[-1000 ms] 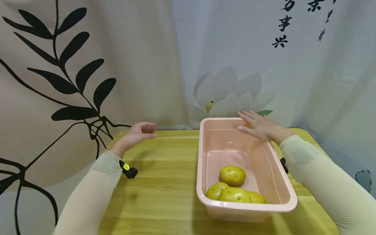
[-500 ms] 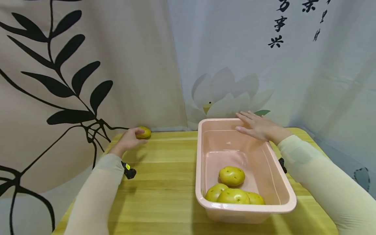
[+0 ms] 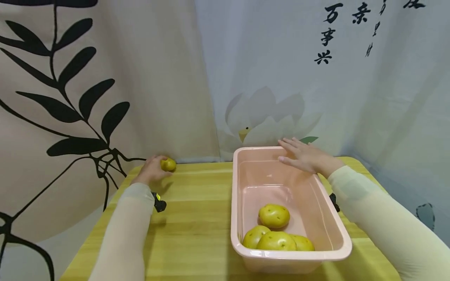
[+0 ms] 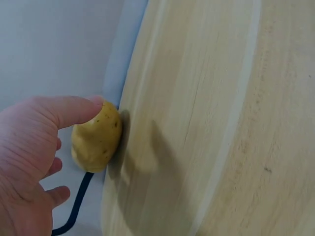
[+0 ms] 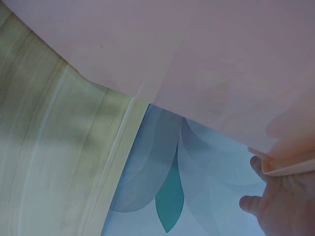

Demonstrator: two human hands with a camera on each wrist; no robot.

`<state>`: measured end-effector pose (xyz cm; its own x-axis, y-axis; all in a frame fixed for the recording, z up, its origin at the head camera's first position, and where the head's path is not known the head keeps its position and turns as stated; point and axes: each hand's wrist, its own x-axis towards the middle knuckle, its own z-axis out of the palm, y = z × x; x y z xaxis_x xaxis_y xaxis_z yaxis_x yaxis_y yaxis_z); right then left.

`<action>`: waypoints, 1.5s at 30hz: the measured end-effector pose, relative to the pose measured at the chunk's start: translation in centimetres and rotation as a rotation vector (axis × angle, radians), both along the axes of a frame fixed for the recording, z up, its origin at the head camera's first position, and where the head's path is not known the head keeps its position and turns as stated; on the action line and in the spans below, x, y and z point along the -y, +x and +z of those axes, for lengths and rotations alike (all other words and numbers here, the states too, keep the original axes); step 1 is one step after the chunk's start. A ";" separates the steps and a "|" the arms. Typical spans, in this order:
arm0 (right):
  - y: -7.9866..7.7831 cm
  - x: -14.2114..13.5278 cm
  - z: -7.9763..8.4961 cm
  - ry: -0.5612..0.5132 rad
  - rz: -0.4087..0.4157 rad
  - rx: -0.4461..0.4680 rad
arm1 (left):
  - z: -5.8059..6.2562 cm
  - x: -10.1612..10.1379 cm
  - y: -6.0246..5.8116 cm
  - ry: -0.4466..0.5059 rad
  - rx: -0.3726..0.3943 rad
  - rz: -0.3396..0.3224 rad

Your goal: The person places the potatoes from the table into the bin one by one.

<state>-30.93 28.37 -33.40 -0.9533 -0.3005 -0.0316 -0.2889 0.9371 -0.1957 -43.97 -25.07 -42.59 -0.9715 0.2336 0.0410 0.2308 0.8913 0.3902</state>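
At the back left of the table, my left hand (image 3: 151,169) reaches around a potato (image 3: 168,164) lying by the table's back edge. In the left wrist view, the thumb (image 4: 78,110) overlaps the top of that potato, and the other fingertips show to its left, spread from it. My right hand (image 3: 306,157) rests with straight fingers on the back right corner of a pink plastic tub (image 3: 236,195). Inside, one potato (image 3: 274,216) lies in front of a cluster of several potatoes (image 3: 277,241) at the near end.
A wooden table (image 3: 197,218) carries the tub on its right side. Behind it hangs a printed cloth (image 3: 168,78) with dark leaves, a pale lotus and black characters. The cloth meets the table's back edge close to the lone potato.
My left hand has moved left and come around the potato at the back edge, which it hid one second ago. The right hand stays on the tub. The head view has shifted slightly.
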 end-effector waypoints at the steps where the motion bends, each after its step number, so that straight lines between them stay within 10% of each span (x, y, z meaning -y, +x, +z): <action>1: 0.0 0.1 0.0 0.001 0.001 0.001 | -0.2 0.0 -0.1 -0.005 0.003 0.002; 30: -0.2 -0.1 -0.3 0.013 0.006 -0.006 | -2.4 -0.7 -1.3 -0.085 0.045 -0.014; 45: 0.0 0.0 -0.2 0.007 0.010 -0.007 | -1.6 -0.9 0.5 -0.144 0.047 -0.003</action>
